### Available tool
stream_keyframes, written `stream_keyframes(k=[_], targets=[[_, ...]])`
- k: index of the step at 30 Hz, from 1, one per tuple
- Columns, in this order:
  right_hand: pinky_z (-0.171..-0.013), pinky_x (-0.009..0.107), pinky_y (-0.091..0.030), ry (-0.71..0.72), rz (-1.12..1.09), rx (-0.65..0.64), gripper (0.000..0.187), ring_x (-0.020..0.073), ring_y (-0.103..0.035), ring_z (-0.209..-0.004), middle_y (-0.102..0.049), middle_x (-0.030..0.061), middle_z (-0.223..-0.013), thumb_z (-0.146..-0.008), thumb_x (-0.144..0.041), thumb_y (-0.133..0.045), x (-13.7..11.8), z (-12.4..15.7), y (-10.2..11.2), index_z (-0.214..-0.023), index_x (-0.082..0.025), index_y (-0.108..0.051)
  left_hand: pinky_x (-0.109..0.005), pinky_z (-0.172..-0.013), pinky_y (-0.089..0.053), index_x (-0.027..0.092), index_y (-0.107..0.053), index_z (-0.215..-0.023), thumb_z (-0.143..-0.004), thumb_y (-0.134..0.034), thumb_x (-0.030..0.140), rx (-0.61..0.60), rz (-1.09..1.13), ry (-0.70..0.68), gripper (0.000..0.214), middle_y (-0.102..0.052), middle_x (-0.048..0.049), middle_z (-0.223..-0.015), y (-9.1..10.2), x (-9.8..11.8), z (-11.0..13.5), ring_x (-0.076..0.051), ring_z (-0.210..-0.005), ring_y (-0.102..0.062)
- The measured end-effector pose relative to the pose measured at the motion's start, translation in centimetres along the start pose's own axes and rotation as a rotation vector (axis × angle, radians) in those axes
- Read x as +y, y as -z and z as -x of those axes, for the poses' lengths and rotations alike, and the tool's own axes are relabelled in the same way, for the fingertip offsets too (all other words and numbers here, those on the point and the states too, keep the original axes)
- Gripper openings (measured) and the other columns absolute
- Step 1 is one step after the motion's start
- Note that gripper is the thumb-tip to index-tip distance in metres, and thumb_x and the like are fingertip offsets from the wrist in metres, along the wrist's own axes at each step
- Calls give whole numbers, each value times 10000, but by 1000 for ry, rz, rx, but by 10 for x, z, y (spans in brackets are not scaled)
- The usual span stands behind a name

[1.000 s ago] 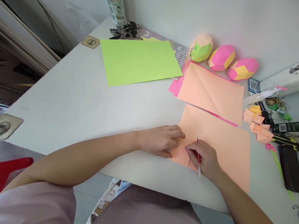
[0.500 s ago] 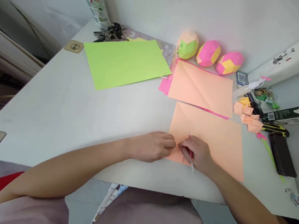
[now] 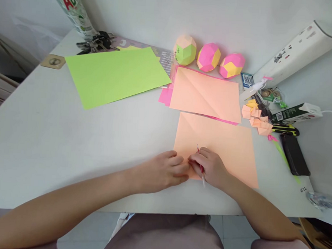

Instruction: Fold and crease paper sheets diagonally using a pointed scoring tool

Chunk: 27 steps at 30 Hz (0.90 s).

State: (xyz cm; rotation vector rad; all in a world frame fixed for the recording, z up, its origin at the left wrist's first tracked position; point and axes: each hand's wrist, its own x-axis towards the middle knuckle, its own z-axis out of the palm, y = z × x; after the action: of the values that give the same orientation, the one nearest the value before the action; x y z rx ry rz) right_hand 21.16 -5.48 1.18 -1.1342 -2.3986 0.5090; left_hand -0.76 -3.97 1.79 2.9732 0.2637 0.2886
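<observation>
— If pressed unevenly, any risk to front peach paper sheet (image 3: 221, 136) on white table (image 3: 110, 132)?
— Possibly creasing under curled left hand (image 3: 163, 172), pinching or merely resting, cannot tell; or snagging on red pen refill (image 3: 202, 170), clamped in right hand (image 3: 212, 168)

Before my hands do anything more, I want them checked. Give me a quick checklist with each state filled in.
1. Right hand has hold of the red pen-like stick: ok.
2. Left hand is at the left side of the lower peach sheet: ok.
3. That sheet's near left corner is in sight: not ok, the left hand covers it.
4. The paper beneath the right fingertips is flat: cannot tell, the fingers hide it.
5. Green sheet is apart from both hands: ok.
</observation>
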Motion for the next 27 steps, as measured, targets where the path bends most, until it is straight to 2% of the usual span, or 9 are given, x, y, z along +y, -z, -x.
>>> stream_keyframes(k=[5, 7, 9, 11, 12, 16, 18, 22, 27], targets=[[-568, 260, -392, -101, -108, -41, 117, 141, -443, -637, -507, 10, -645, -912, -196, -494, -15, 8, 30, -829, -179, -574, -338, -781, -363, 203, -563, -1149, -926, -439, 150, -19, -22, 9, 261, -554, -53, -1136, -3, 3, -2, -184, -865, -432], [-579, 265, -406, -146, -267, -52, 166, 129, -434, -610, -498, -1, -641, -947, -250, -444, -20, 17, 41, -858, -189, -570, -344, -796, -371, 211, -557, -1161, -931, -439, 165, -21, -20, 10, 263, -548, -53, -1162, -3, 3, -2, -183, -876, -436], [-599, 278, -438, -196, -479, -77, 302, 124, -460, -607, -513, 4, -675, -992, -338, -306, -23, 28, 45, -970, -192, -569, -354, -813, -379, 217, -557, -1162, -929, -441, 168, -22, -33, 12, 266, -542, -54, -1184, -3, 4, -2, -184, -890, -443], [-582, 284, -455, -269, -620, -104, 409, 135, -493, -644, -533, 31, -753, -1000, -400, -199, -22, 38, 40, -1063, -185, -542, -361, -828, -386, 221, -560, -1158, -922, -442, 162, -27, -54, 16, 271, -545, -50, -1181, -1, 5, -3, -182, -885, -450], [-582, 287, -460, -286, -638, -111, 401, 139, -501, -663, -534, 37, -774, -998, -391, -198, -22, 41, 36, -1069, -185, -536, -364, -832, -389, 223, -563, -1153, -916, -444, 159, -33, -63, 18, 273, -549, -48, -1170, 0, 5, -4, -180, -877, -454], [-601, 266, -461, -181, -535, -53, 169, 137, -515, -700, -546, 35, -790, -929, -176, -385, -21, 46, 17, -981, -198, -544, -373, -840, -400, 230, -573, -1134, -884, -470, 152, -56, -88, 32, 282, -554, -46, -1149, 2, 7, -7, -188, -880, -468], [-566, 239, -444, -143, -491, -16, 162, 121, -503, -653, -555, 23, -767, -877, -105, -435, -23, 48, 11, -966, -199, -532, -380, -849, -399, 234, -575, -1132, -881, -486, 164, -52, -96, 34, 274, -545, -50, -1164, 1, 8, -7, -195, -907, -472], [-487, 205, -393, -172, -449, -20, 158, 88, -423, -513, -523, -32, -662, -846, -74, -454, -27, 54, 6, -919, -208, -495, -391, -859, -397, 240, -573, -1138, -891, -499, 190, -50, -93, 38, 263, -536, -57, -1172, -1, 8, -6, -202, -926, -477], [-591, 224, -481, -132, -439, 48, 167, 120, -578, -677, -601, 25, -773, -844, -62, -478, -26, 51, 5, -918, -207, -517, -399, -843, -408, 226, -567, -1162, -887, -490, 190, -64, -76, 35, 288, -532, -67, -1177, 1, 8, -7, -205, -906, -485]])
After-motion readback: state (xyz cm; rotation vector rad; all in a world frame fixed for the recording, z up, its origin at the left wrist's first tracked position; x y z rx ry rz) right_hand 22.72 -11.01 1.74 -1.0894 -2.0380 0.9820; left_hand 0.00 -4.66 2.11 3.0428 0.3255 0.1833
